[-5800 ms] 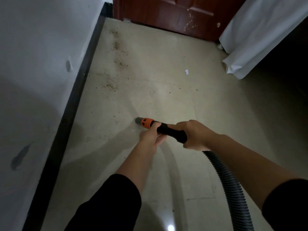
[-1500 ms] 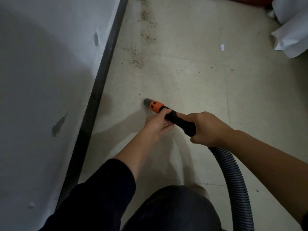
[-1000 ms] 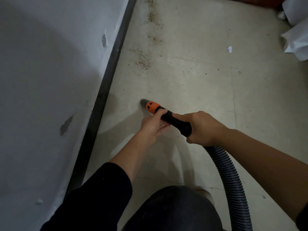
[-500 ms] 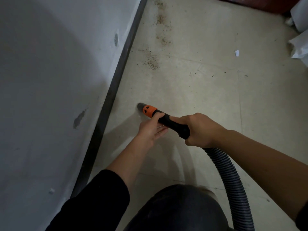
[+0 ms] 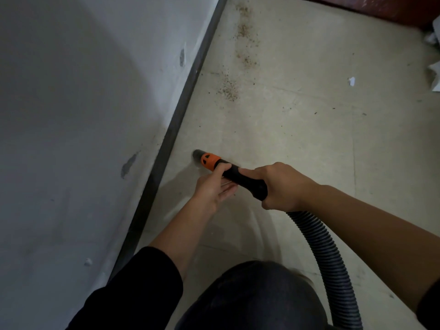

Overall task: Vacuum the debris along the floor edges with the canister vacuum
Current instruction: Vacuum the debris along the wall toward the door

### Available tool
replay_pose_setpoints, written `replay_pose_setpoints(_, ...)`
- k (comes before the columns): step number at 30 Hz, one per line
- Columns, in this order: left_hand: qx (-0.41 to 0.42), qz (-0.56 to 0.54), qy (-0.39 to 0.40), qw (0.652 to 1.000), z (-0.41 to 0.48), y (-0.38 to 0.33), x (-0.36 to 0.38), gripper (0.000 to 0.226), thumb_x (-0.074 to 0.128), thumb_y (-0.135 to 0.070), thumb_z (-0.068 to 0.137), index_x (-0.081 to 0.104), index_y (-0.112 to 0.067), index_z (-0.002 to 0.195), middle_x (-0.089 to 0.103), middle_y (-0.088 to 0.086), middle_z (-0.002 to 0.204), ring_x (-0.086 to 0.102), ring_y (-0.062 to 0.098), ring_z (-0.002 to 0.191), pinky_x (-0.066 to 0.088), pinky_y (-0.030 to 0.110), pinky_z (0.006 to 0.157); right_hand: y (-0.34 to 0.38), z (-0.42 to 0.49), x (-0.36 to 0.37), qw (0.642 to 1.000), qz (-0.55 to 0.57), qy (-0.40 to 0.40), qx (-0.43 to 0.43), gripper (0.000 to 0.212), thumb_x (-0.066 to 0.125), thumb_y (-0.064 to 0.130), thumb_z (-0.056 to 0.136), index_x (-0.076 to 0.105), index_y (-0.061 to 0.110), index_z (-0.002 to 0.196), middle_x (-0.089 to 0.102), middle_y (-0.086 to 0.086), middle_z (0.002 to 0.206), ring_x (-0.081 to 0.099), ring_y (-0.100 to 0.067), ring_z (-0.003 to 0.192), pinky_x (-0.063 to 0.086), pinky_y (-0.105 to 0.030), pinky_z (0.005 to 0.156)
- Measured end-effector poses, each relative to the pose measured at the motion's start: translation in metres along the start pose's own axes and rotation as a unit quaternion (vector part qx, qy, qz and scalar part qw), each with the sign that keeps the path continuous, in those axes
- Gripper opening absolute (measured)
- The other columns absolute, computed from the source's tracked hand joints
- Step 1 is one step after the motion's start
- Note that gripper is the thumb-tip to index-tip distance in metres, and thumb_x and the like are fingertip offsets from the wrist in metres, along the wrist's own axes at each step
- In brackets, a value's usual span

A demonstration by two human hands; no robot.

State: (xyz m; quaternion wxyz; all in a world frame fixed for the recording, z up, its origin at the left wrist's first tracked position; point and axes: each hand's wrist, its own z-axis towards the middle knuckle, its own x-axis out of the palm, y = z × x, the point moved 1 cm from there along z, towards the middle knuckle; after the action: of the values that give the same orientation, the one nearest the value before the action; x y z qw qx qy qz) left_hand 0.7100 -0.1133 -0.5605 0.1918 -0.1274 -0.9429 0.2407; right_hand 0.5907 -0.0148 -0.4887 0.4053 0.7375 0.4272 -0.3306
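Along the foot of the grey wall point(image 5: 83, 115), a dark baseboard point(image 5: 181, 110) is running diagonally and meeting the beige tiled floor point(image 5: 297, 139).

Vacuum wand: the grey nozzle point(image 5: 197, 154) is pointing down at the floor just beside the baseboard; contact with the tile cannot be told. An orange collar point(image 5: 210, 161) is sitting directly behind the nozzle and joining a black handle point(image 5: 247, 181).

Left hand point(image 5: 213, 186): it is holding the front of the black handle just behind the collar, with the thumb lying over the top and the fingers lying together underneath.

Right hand point(image 5: 281, 186): it is gripping the rear of the black handle, fingers wrapped tightly around it.

Ribbed hose point(image 5: 328, 256): it is leaving the handle below the right hand and curving down toward the bottom edge.

Debris point(image 5: 229, 89): brown grit is lying in patches near the baseboard, well ahead of the nozzle, with stray specks scattered to the right.

Other items: a white paper scrap point(image 5: 351, 81) is lying on the floor toward the right; a white cloth point(image 5: 434, 75) is showing at the right edge; a reddish door point(image 5: 381, 8) is showing at top right. A dark-clad knee point(image 5: 250, 296) is filling the lower centre, and a black sleeve point(image 5: 133, 289) is covering the left forearm.
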Motion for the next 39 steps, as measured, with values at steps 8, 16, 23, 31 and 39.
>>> replay_pose_setpoints(8,0.012,-0.011,-0.018,1.0,0.006,-0.008,-0.006,0.019,0.067,-0.021,0.09,0.065,-0.004,0.099,0.072,0.01,0.085,0.07,0.017,0.082,0.059,0.024,0.064,0.004,0.013,0.002,1.0,0.003,-0.009,-0.008,0.083,0.06,0.012,0.076,0.03,0.033,0.151,0.067,-0.007,0.089,0.06,-0.024,0.073,0.054,-0.041,0.069)
replay_pose_setpoints(16,0.018,-0.013,-0.025,0.999,0.014,-0.023,-0.002,0.017,0.067,-0.022,0.091,0.064,-0.006,0.095,0.069,0.009,0.083,0.068,0.016,0.08,0.058,0.023,0.063,0.005,0.029,-0.005,1.0,0.002,-0.019,0.001,0.082,0.061,0.011,0.076,0.032,0.035,0.149,0.064,-0.007,0.083,0.058,-0.024,0.07,0.051,-0.035,0.062)
replay_pose_setpoints(23,0.022,-0.018,-0.029,0.999,0.017,-0.025,-0.008,0.022,0.067,-0.023,0.09,0.065,-0.005,0.103,0.072,0.009,0.088,0.07,0.016,0.084,0.058,0.024,0.064,0.005,0.037,-0.004,1.0,0.007,-0.021,-0.008,0.082,0.062,0.012,0.077,0.032,0.033,0.15,0.064,-0.006,0.082,0.058,-0.023,0.069,0.052,-0.037,0.064)
replay_pose_setpoints(31,0.023,-0.032,-0.037,0.999,0.008,-0.015,-0.027,0.021,0.066,-0.023,0.091,0.066,-0.005,0.102,0.072,0.01,0.089,0.071,0.014,0.082,0.058,0.022,0.062,0.011,0.035,0.004,0.998,0.011,-0.017,-0.066,0.082,0.059,0.012,0.075,0.032,0.034,0.15,0.067,-0.005,0.088,0.06,-0.022,0.071,0.053,-0.04,0.066)
replay_pose_setpoints(39,0.019,-0.063,-0.038,0.997,-0.004,0.0,-0.041,0.024,0.065,-0.022,0.091,0.064,-0.005,0.107,0.073,0.009,0.09,0.071,0.014,0.08,0.057,0.022,0.062,0.019,0.029,0.009,0.994,-0.007,-0.006,-0.108,0.084,0.06,0.011,0.076,0.03,0.035,0.15,0.066,-0.001,0.097,0.058,-0.02,0.076,0.052,-0.038,0.068)
